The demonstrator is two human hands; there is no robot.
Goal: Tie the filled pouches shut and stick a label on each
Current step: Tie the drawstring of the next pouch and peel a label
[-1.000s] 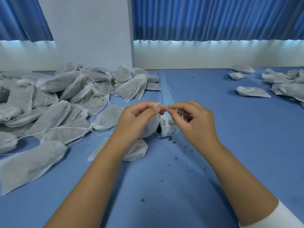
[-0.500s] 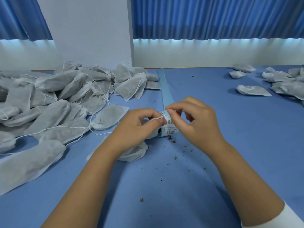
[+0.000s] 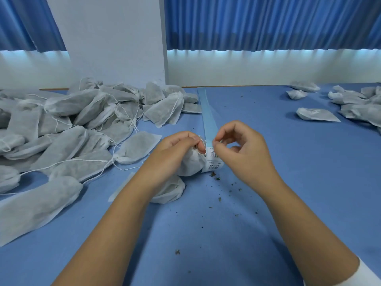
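Centre frame, the left hand grips the gathered neck of the pouch, whose body hangs down toward the counter. The right hand, just right of the neck, pinches what appears to be the drawstring. Tightening would call for a level pull rightward.

Our left hand grips the pouch by its neck, fingers curled round it. Just right of the pouch, our right hand pinches thumb to forefinger with the other fingers arched. Whatever it pinches is too fine to see.
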